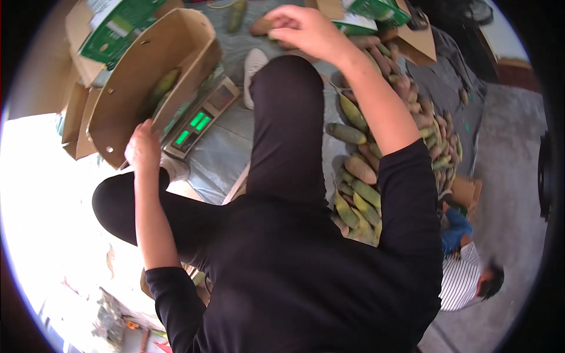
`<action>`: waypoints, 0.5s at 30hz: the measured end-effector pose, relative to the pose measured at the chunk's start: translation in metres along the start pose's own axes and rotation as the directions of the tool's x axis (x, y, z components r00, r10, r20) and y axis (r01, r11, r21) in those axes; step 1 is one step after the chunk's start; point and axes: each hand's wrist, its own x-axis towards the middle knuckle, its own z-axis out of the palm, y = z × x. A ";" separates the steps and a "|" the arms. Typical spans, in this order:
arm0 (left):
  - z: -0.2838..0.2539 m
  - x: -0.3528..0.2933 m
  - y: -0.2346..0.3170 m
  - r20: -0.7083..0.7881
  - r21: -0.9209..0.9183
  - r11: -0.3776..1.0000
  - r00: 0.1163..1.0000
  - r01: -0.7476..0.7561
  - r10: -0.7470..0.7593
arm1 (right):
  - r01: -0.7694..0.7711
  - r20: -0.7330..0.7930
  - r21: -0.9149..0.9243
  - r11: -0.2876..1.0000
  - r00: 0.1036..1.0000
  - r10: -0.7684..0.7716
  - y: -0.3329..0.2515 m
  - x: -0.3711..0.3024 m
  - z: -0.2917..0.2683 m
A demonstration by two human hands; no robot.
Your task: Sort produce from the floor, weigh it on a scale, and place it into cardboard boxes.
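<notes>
Right hand point(303, 29): fingers bent, tips against one end of a brown vegetable point(261, 26); blur at the fingertips, so I cannot tell whether they grip it or only touch it
Brown vegetable: at the left of those fingertips, over the grey sheet point(220, 179)
Left hand point(143, 145): well apart from the right hand, lower and to its left, fingers curled closed over the near corner of an open carton point(120, 97)
Open carton: tilted in view, reaching up and away from the left hand, its long wall running toward the right hand's side
Green vegetables point(166, 83): inside that carton, beyond the left hand, partly hidden by the wall
Scale point(223, 94): just right of the left hand, along the carton's wall, its display point(200, 121) lit green; whether the carton rests on it is hidden
Single green vegetable point(236, 16): near the brown one, farther left of the right hand
White shoe point(255, 66): below the right hand's fingertips
Heap of vegetables point(360, 169): green and brown mixed, under and beside the right forearm
Green-and-white cartons point(376, 10): right of the right hand, past the wrist
Green printed carton point(120, 35): beyond the open carton, up from the left hand
Another person point(459, 283): farthest out, well below and right of the right hand, in a striped top
</notes>
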 end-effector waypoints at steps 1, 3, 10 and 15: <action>-0.003 -0.001 0.000 -0.015 0.007 1.000 1.000 -0.016 0.017 | -0.074 -0.040 -0.052 0.996 0.997 0.072 0.017 -0.026 -0.018; -0.001 0.004 0.008 0.024 0.015 1.000 1.000 -0.016 0.015 | -0.227 -0.162 -0.164 0.960 0.966 0.200 0.091 -0.085 -0.045; 0.013 0.006 -0.001 -0.005 -0.035 0.996 0.997 -0.083 0.082 | -0.612 -0.173 -0.587 0.529 0.734 0.657 0.251 -0.326 -0.030; 0.018 0.006 -0.016 -0.060 -0.059 0.997 0.997 -0.050 0.047 | -0.845 -0.227 -0.462 0.268 0.405 0.886 0.237 -0.390 0.028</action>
